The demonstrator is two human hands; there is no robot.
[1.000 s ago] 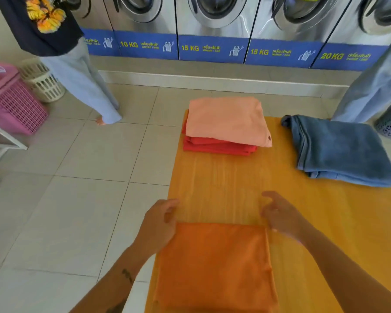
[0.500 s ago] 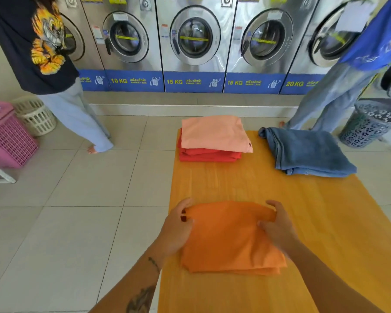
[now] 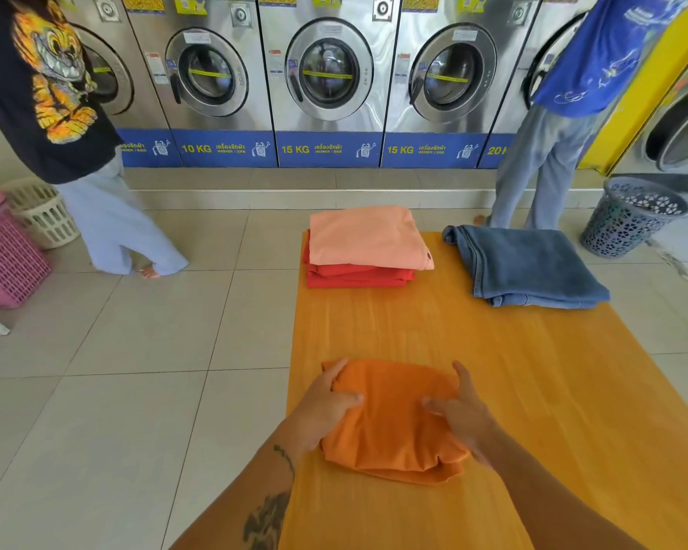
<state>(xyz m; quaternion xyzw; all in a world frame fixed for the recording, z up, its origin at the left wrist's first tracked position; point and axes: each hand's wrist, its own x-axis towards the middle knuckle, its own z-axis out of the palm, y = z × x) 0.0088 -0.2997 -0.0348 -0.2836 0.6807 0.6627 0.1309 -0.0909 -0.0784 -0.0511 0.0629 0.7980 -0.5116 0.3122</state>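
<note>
Washer panels (image 3: 223, 148) read 10 KG, 15 KG.

Bright, even daylight; sharp centre, edges bowed by wide-angle distortion.

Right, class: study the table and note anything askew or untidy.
The peach garment sits skewed on the red stack, its corner overhanging to the right. The orange cloth is bunched at its near right corner, layers uneven.

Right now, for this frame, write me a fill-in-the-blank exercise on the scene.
The left hand and right hand both grip a folded cloth coloured ____.
The peach cloth lies on top of a ____ stack.
The folded towel on the table is coloured ____.
Missing words: orange; red; blue.
</note>
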